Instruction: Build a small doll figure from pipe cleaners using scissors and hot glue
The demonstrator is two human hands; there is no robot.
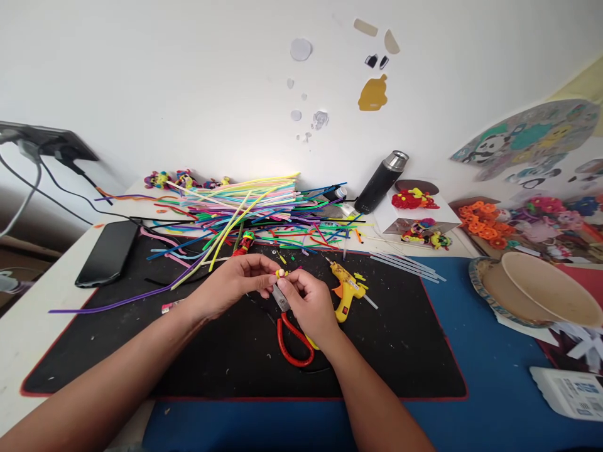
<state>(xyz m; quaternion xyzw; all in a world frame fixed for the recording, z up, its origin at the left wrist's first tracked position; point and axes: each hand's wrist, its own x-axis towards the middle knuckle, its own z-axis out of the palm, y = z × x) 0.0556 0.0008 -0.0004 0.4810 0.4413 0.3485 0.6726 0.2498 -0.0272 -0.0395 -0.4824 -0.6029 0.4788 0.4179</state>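
Note:
My left hand (249, 275) and my right hand (308, 301) meet above the black mat. Between their fingertips is a small yellow piece (281, 274) with a pale round spot; it looks like pipe cleaner, but its exact shape is too small to tell. Both hands pinch it. Red-handled scissors (295, 351) lie beneath, their blades partly hidden by my right hand. A yellow hot glue gun (347, 289) lies just right of that hand. Behind my left hand sits a small red and green pipe cleaner figure (245, 243).
Many coloured pipe cleaners (245, 207) are heaped along the wall. A phone (107, 253) lies at left, a black thermos (381, 182) leans at the back. Clear glue sticks (409, 266) lie right of centre, with round trays (551, 289) farther right.

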